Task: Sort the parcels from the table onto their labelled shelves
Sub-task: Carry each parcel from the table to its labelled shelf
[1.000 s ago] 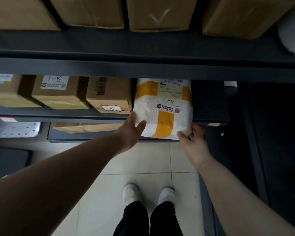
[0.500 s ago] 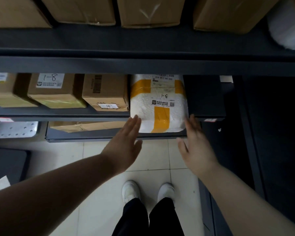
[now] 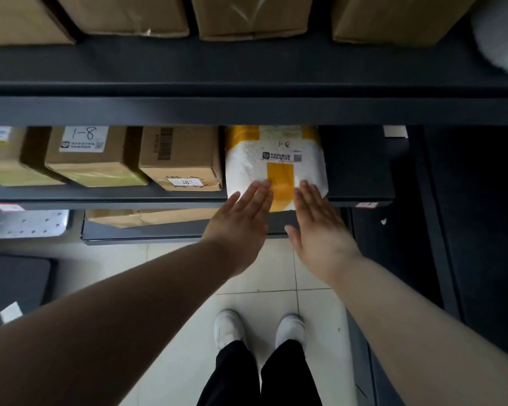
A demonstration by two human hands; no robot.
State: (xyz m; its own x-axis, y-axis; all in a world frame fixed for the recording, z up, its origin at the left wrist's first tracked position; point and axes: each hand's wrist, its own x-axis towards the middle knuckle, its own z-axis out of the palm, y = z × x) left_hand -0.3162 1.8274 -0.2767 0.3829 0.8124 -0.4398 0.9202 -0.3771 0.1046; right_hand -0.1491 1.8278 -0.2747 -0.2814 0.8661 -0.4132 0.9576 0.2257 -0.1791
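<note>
A white padded parcel (image 3: 255, 165) with yellow tape and a label marked "1-8" lies on the dark middle shelf (image 3: 100, 196), its front edge sticking out a little past the shelf lip. My left hand (image 3: 241, 227) and my right hand (image 3: 317, 227) are both flat, with straight fingers side by side, fingertips against the parcel's front end. Left of the parcel stand three cardboard boxes; one box (image 3: 82, 153) also carries a "1-8" label.
The upper shelf (image 3: 247, 109) holds several cardboard boxes and a white bundle (image 3: 502, 33) at right. A lower shelf (image 3: 147, 232) holds a flat carton. Right of the parcel the middle shelf is dark and bare. My white shoes (image 3: 258, 326) stand on the tiled floor.
Both hands let go of the parcel's sides, opened flat and moved to its front end. The parcel has slid deeper onto the shelf.
</note>
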